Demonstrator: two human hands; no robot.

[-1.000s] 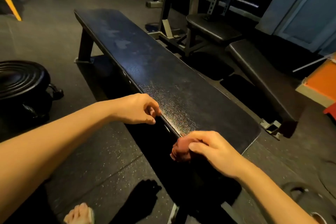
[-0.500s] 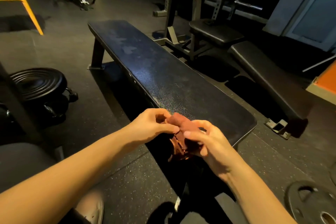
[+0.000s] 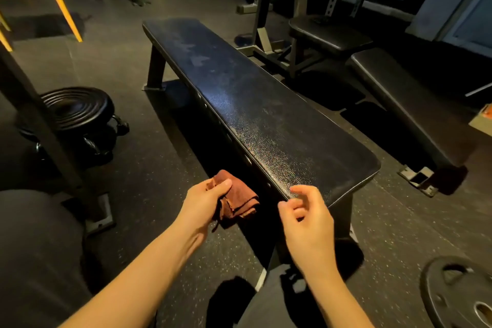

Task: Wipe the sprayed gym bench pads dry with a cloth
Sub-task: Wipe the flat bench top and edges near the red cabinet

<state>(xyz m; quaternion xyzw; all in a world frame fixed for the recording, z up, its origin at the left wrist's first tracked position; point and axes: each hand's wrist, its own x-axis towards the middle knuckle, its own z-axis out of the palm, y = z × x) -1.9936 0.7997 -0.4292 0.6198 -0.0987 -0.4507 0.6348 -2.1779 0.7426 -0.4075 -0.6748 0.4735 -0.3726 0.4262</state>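
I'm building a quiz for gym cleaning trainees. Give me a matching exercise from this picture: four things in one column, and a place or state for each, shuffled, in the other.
Things
1. cloth
2. flat bench pad
3. weight plate
4. right hand

Places or states
A. lies on the floor, lower right
B. gripped by the left hand
C. holds nothing, fingers loosely curled
D. black, glistening towards its near end

Pairs: 1-B; 2-D; 3-A; 4-C
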